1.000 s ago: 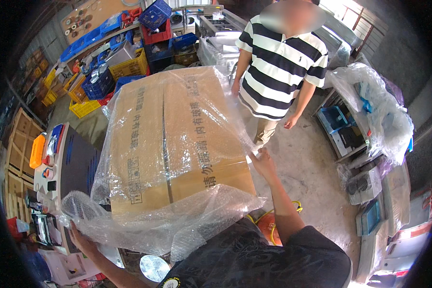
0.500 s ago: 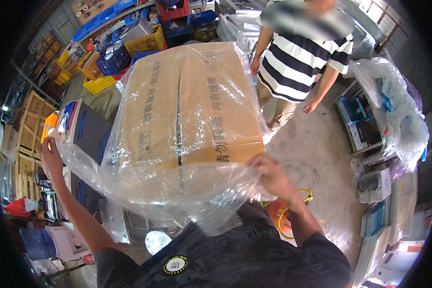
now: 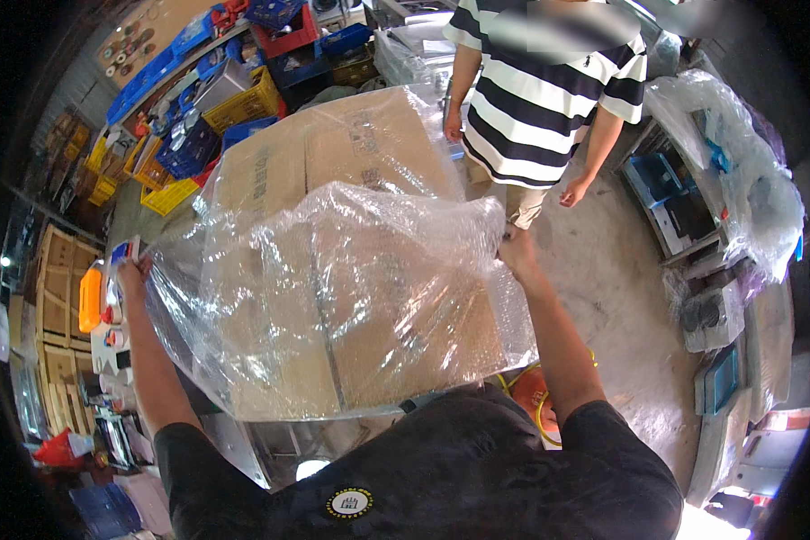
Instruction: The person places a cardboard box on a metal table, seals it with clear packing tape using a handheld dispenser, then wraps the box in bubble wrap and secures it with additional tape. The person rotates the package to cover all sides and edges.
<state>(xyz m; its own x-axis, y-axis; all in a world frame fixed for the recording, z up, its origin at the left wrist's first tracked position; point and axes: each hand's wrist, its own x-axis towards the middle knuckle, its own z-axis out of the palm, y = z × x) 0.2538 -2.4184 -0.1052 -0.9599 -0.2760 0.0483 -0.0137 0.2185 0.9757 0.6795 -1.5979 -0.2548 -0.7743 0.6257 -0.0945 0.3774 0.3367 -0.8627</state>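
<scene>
A large brown cardboard box (image 3: 279, 162) with dark printing fills the middle, seen through clear bubble wrap (image 3: 396, 225). Over its nearer part the wrap is raised in a loose, wrinkled sheet that stretches between my hands. At the left, my left hand (image 3: 133, 273) is closed on one edge of this sheet, with the arm stretched outward. My right hand (image 3: 516, 252) grips the bunched opposite corner, near the box's right side. Below my hands, the sheet hangs down over the near side of the box, toward my body.
A person in a striped shirt (image 3: 549, 108) stands beyond the box at the right, arms lowered. Blue and yellow crates (image 3: 234, 103) crowd the far left. An orange case (image 3: 90, 300) lies beyond my left forearm. Plastic sheeting (image 3: 765, 207) covers a shelf at right; a yellow hose (image 3: 540, 409) lies near my right elbow.
Both hands have moved away from my body, drawing the bubble wrap's loose edge up and over the box top. My left hand has also shifted inward.
</scene>
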